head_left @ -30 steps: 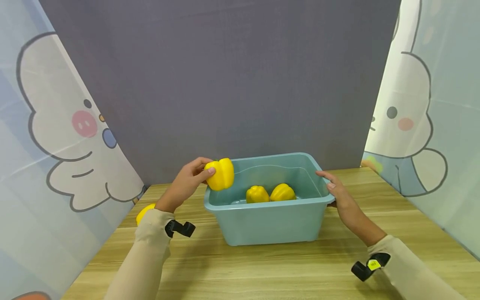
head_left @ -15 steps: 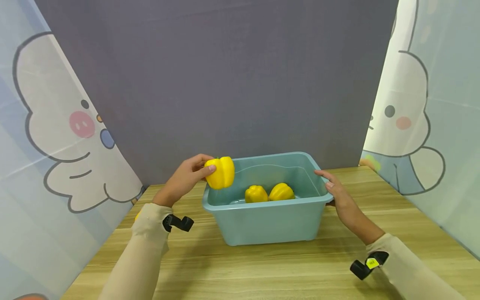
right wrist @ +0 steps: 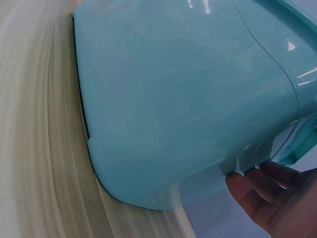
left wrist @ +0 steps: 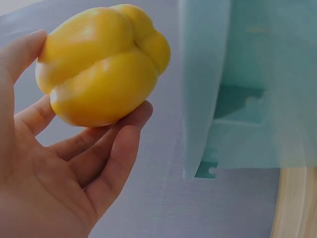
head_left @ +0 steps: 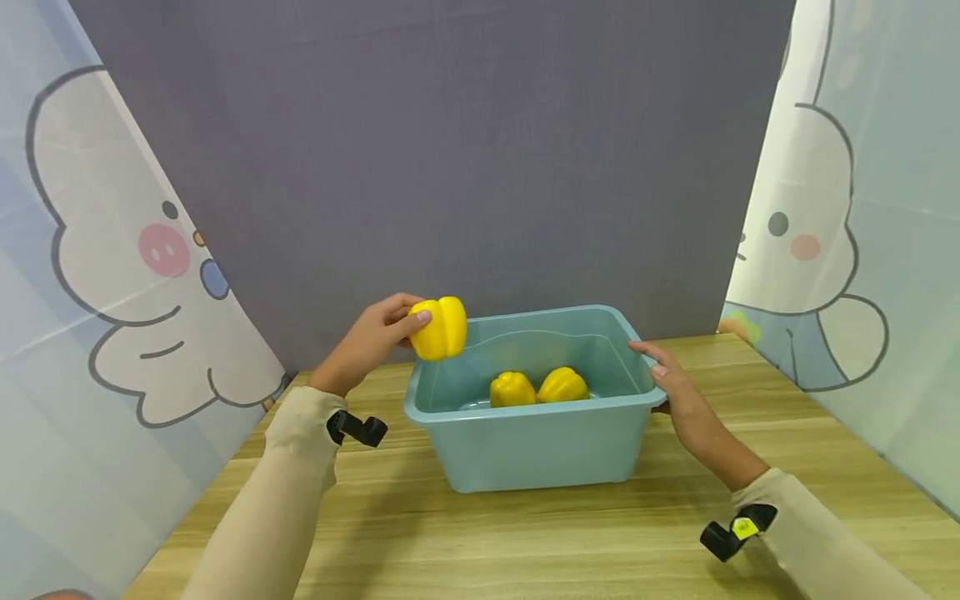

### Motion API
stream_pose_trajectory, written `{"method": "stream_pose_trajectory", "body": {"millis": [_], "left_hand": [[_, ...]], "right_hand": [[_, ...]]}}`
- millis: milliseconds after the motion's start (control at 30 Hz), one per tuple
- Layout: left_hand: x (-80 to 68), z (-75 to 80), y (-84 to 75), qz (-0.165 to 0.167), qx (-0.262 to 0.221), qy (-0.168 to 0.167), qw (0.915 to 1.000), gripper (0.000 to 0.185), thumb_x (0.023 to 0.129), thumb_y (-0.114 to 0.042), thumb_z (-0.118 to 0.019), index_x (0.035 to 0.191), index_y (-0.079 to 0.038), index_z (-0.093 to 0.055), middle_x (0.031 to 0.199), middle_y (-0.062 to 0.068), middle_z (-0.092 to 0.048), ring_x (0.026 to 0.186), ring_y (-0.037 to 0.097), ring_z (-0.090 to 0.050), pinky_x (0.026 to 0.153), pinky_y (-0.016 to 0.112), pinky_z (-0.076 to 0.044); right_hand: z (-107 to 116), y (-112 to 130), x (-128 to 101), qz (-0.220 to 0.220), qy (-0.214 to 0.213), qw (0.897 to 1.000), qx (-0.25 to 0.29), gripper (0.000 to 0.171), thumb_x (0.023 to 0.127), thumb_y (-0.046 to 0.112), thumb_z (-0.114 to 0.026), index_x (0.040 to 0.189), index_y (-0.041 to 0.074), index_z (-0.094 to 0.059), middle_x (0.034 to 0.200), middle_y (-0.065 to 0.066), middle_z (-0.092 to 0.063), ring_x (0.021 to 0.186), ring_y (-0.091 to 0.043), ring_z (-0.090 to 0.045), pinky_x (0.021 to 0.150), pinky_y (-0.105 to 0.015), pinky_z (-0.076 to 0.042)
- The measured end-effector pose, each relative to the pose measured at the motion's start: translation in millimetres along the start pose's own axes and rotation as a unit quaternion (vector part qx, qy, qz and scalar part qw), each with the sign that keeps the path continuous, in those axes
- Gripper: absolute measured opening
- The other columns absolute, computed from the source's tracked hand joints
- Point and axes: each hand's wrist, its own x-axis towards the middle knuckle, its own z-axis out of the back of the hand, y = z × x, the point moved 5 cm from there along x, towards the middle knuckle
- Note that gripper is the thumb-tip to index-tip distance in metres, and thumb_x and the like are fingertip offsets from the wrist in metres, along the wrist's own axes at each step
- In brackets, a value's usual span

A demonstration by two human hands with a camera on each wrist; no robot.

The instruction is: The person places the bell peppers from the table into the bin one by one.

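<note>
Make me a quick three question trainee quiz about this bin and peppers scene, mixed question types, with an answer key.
1. True or false: the left hand holds a yellow pepper above the left rim of the teal bin.
2. How many peppers lie inside the bin?
3. The right hand is: A) on the bin's right rim, B) flat on the table, C) holding a pepper.

Key: 1 true; 2 two; 3 A.

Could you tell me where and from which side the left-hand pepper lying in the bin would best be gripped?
Probably from straight above, fingers across the rounded body of the left-hand pepper. The walls of the bin block any sideways approach, and the second pepper sits tight against its right, so pinch front to back.
</note>
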Motion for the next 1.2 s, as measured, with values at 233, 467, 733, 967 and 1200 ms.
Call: {"method": "stream_pose_trajectory", "body": {"millis": [233,467,733,967,1200], "left_hand": [[9.2,-9.6,-10.2,-0.014,0.018,0.045,0.9987,0.038,0.098,-0.042,-0.064,0.126,-0.016,-0.062,0.113,0.009,-0.066,0.095,0.030,-0.063,0.084,0.046,-0.054],[13.7,-13.5,-21.9,-0.021,0.056,0.062,0.9963,0.037,0.097,-0.045,-0.065,0.122,-0.018,-0.064,0.110,0.006,-0.067,0.094,0.027,-0.065,0.086,0.054,-0.053],[19.4,-18.3,-30.0,-0.011,0.100,0.074,0.9922,0.040,0.093,-0.057,-0.065,0.120,-0.027,-0.066,0.114,-0.002,-0.065,0.104,0.021,-0.063,0.093,0.052,-0.050],[29.7,-23.1,-37.9,-0.020,0.127,0.082,0.9883,0.040,0.093,-0.057,-0.064,0.120,-0.027,-0.067,0.116,-0.004,-0.064,0.105,0.020,-0.062,0.091,0.045,-0.050],[37.5,-28.3,-41.2,-0.010,0.149,0.080,0.9855,0.043,0.091,-0.060,-0.064,0.120,-0.029,-0.066,0.116,-0.006,-0.064,0.105,0.018,-0.063,0.090,0.044,-0.050]], "right_hand": [[0.7,1.2,-0.8,0.001,-0.003,1.000,-0.002,0.049,0.109,0.031,-0.024,0.150,0.007,-0.034,0.141,-0.022,-0.038,0.103,-0.020,-0.056,0.072,-0.034,-0.052],[-0.5,0.4,-0.6,0.000,-0.003,1.000,0.007,0.048,0.109,0.031,-0.024,0.150,0.010,-0.036,0.139,-0.020,-0.039,0.102,-0.019,-0.056,0.072,-0.033,-0.052],[-1.0,-0.5,-0.3,0.003,-0.004,1.000,0.003,0.048,0.109,0.030,-0.024,0.149,0.007,-0.035,0.137,-0.021,-0.041,0.100,-0.019,-0.057,0.071,-0.034,-0.052],[-1.0,0.6,0.1,0.001,-0.003,1.000,0.001,0.049,0.109,0.030,-0.024,0.150,0.005,-0.033,0.139,-0.023,-0.039,0.100,-0.016,-0.056,0.071,-0.033,-0.052],[-0.5,-1.0,0.8,-0.004,-0.003,1.000,-0.004,0.051,0.108,0.032,-0.024,0.150,0.005,-0.033,0.142,-0.024,-0.038,0.102,-0.018,-0.056,0.072,-0.034,-0.052]]}}
